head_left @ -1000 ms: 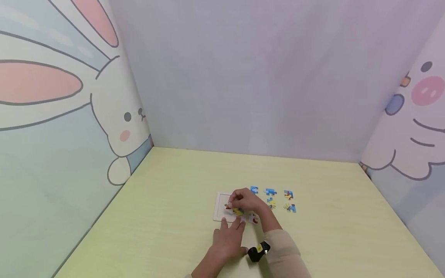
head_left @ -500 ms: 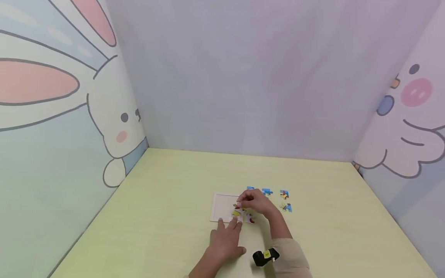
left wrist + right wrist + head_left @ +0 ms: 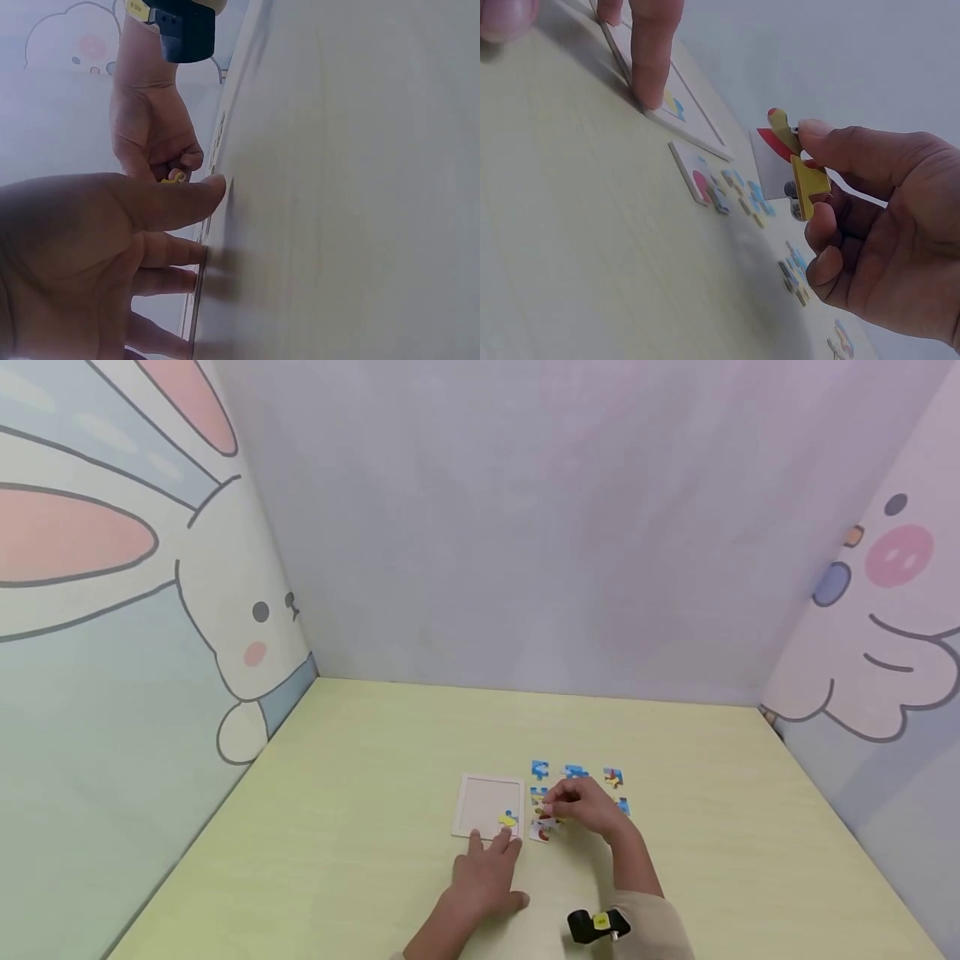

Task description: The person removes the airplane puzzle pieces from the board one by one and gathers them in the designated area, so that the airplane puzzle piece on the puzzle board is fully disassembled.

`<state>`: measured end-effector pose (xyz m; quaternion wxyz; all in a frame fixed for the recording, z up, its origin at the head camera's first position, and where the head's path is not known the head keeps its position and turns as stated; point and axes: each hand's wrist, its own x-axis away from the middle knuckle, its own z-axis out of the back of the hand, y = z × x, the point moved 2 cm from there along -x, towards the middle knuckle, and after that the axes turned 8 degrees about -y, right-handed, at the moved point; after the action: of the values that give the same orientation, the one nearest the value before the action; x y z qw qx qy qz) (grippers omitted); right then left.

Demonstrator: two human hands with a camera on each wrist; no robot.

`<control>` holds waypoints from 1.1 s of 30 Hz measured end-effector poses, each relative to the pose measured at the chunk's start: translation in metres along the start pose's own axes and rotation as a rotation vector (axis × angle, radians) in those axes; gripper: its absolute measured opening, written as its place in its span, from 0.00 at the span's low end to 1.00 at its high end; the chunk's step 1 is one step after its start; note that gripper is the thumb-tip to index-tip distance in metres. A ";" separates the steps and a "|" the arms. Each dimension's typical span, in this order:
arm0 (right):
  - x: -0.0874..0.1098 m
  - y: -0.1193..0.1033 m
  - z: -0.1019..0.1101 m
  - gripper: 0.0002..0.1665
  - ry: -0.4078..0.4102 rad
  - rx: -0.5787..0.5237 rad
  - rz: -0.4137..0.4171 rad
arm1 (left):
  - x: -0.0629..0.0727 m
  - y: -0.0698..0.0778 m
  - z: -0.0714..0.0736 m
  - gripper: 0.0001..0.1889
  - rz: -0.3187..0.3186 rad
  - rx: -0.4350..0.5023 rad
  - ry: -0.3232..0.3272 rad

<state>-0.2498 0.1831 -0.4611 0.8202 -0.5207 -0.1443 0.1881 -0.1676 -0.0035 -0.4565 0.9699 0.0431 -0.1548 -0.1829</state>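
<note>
My left hand (image 3: pixel 483 872) lies with fingers spread, fingertips on the near edge of a shallow square puzzle tray (image 3: pixel 458 810). One yellow and blue jigsaw piece (image 3: pixel 507 820) sits in the tray's near right corner. To the right of the tray, my right hand (image 3: pixel 588 808) is raised over loose pieces. Between thumb and fingers it pinches a white, red and yellow jigsaw piece (image 3: pixel 771 169), tilted up off the table in the right wrist view. Below it lies a loose piece with a red patch (image 3: pixel 699 180), close to the tray's corner.
More loose jigsaw pieces lie in rows right of the tray, among them a blue one (image 3: pixel 540 769) and a red and yellow one (image 3: pixel 612 777). A black wrist camera (image 3: pixel 597 926) sits on the right sleeve. Printed curtains stand behind and beside the table (image 3: pixel 375 752).
My right hand has moved right, from above the tray to over the loose pieces, still pinching the jigsaw piece. My left hand stays at the tray's near edge.
</note>
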 end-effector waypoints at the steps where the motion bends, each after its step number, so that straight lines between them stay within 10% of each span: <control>1: 0.002 0.001 0.002 0.04 0.008 0.001 -0.002 | 0.000 0.001 0.000 0.38 -0.001 0.002 -0.003; 33: 0.030 0.037 0.024 0.03 0.065 0.069 -0.145 | 0.004 0.003 0.002 0.42 -0.015 -0.031 0.009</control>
<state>-0.2388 0.2301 -0.4833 0.8533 -0.4862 -0.1482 0.1160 -0.1637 -0.0018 -0.4533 0.9698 0.0299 -0.1470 -0.1922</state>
